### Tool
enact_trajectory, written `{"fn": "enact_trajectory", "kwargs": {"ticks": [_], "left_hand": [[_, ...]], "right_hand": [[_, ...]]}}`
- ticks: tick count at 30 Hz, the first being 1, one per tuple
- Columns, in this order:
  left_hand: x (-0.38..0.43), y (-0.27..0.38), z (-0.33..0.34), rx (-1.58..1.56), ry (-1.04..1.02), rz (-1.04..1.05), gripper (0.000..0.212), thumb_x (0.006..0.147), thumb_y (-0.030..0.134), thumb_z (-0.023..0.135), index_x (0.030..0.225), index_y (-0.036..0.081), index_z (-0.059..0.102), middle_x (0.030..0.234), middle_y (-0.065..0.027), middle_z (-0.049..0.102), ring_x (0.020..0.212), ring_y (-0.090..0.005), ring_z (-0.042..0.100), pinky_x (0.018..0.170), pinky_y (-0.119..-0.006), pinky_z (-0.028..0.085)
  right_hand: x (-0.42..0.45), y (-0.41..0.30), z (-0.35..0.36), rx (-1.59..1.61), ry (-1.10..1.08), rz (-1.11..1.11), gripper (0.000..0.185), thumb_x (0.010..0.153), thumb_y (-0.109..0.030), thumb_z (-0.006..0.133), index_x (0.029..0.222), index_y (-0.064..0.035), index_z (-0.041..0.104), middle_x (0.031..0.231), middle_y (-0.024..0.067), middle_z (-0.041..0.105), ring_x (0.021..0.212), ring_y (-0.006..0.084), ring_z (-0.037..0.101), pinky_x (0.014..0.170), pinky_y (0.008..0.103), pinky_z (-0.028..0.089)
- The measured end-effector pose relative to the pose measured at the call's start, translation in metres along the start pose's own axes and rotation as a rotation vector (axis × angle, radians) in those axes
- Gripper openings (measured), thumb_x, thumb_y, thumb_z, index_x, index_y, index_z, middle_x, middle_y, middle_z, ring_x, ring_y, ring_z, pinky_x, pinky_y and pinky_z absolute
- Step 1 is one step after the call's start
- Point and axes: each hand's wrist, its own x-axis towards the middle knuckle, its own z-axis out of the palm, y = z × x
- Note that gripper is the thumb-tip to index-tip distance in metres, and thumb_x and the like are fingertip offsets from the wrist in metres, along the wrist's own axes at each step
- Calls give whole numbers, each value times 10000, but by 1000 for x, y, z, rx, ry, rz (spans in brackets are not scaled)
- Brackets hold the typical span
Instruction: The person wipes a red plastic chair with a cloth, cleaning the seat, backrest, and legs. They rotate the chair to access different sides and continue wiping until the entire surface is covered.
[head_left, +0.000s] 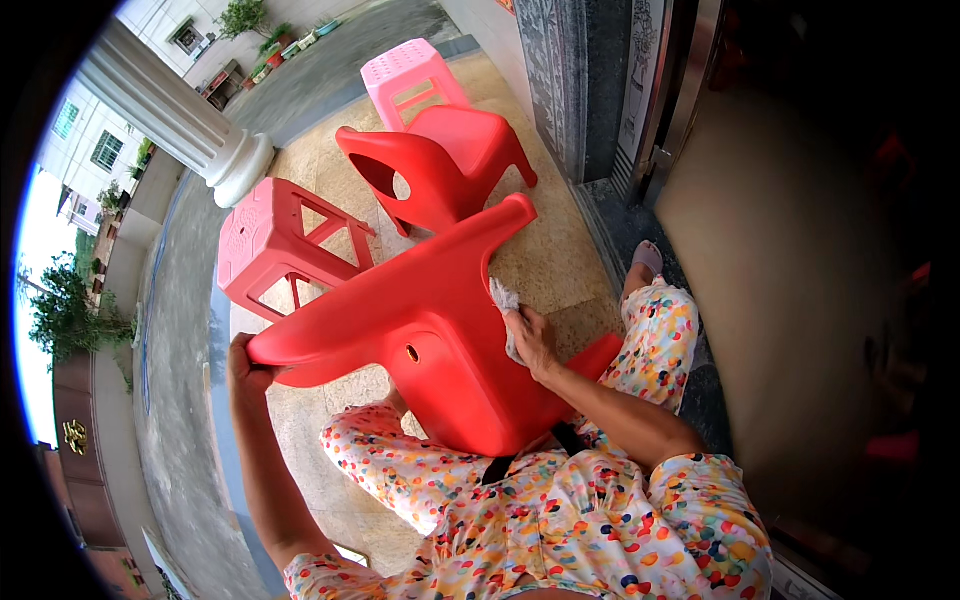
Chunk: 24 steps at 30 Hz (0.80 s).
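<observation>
A red plastic chair (450, 330) lies tilted across my lap, its seat edge against my waist and its backrest away from me. My left hand (251, 366) grips the end of the chair's backrest at the left. In my right hand (531, 341) is a grey-white cloth (507, 300), pressed against the chair's right side, near the inner curve of its edge. Part of the cloth is hidden under my fingers. A small hole shows in the middle of the seat part.
Beyond the chair stand another red plastic chair (450, 161), a pink plastic stool (409, 67) and a darker pink stool (255, 236) on the tiled floor (562, 274). A fluted column (169, 105) rises at the upper left; a metal-framed doorway (667, 142) is at the right.
</observation>
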Motion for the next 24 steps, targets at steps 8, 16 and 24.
{"fn": "enact_trajectory", "kwargs": {"ticks": [8,16,24], "left_hand": [[-28,19,29,14,-215,317,155,774,62,485,927,39,468,852,-133,587,766,-254,608,724,-377,523],[-36,8,40,132,-137,528,195,745,42,507,940,43,502,888,-54,506,836,-176,534,780,-299,474],[-54,1,48,133,-141,563,220,727,28,510,945,52,506,896,-61,519,846,-183,541,768,-295,481]], "right_hand": [[-52,42,19,391,-32,38,310,813,-277,472,651,-16,426,609,5,401,598,129,409,574,333,357],[-52,75,13,218,-140,33,311,805,-281,466,624,-29,434,587,16,408,578,135,408,564,332,354],[-54,48,-10,526,-220,421,186,717,-199,576,636,-40,523,603,1,454,573,126,431,542,296,336]]}}
